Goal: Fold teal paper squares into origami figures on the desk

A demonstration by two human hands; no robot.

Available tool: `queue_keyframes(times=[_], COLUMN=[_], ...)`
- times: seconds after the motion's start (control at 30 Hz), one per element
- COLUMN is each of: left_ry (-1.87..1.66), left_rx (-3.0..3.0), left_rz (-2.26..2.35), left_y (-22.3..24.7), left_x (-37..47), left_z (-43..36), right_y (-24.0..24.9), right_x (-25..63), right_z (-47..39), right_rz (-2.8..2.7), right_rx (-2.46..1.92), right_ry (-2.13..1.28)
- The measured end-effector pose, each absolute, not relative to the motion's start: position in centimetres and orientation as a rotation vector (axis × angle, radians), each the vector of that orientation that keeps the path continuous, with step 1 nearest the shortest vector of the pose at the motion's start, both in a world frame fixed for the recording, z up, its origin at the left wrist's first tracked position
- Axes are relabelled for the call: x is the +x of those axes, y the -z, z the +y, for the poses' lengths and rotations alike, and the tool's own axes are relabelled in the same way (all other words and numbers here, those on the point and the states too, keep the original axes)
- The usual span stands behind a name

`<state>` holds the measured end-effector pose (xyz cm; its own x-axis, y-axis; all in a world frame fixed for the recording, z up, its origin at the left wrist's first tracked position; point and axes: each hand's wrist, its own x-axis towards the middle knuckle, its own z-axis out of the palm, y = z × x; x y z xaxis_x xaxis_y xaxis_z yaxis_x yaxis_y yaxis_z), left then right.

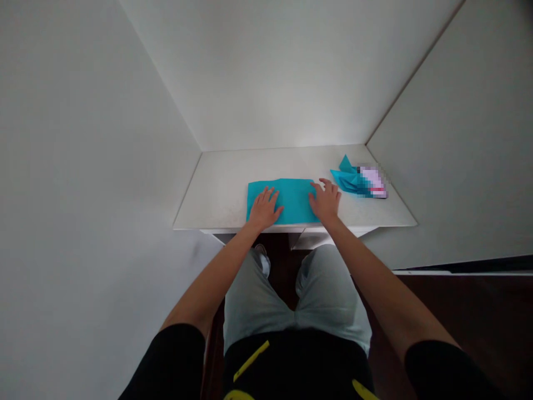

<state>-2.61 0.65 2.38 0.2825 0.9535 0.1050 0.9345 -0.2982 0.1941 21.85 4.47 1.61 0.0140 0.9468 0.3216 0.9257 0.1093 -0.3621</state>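
A turquoise sheet of paper (295, 203) is laid flat near the front edge of a white desk (222, 175), roughly mid-desk. The hands are held apart, nothing pinched in either: the left hand (263, 209) is spread palm-down on the sheet's left part, while the right hand (326, 202) is set at its right edge, fingers loosely bent. Off to the right, a folded turquoise paper figure (347, 178) is parked beside a pinkish item (375, 179) that's too pixelated to be identified, tbh.

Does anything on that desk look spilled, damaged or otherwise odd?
Nothing looks spilled or damaged. One oddity: the pixelated item right of the folded blue paper shows only as coarse blocks, so I can't tell what it is.
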Motion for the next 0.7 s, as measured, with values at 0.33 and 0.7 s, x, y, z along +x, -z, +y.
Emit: queue_keyframes(times=[0.33,0.7], left_ry=[-0.198,-0.193], left_rx=[2.448,2.209], left_rz=[1.809,2.167], left_y=[-0.5,-0.7], left_x=[-2.5,-3.9], left_z=[1.1,2.9], right_y=[0.9,1.5], right_x=[14.6,21.3], right_z=[5.1,8.1], right_rz=[-2.475,-2.433], right_rx=[-1.53,-1.699], right_ry=[-0.298,-0.149])
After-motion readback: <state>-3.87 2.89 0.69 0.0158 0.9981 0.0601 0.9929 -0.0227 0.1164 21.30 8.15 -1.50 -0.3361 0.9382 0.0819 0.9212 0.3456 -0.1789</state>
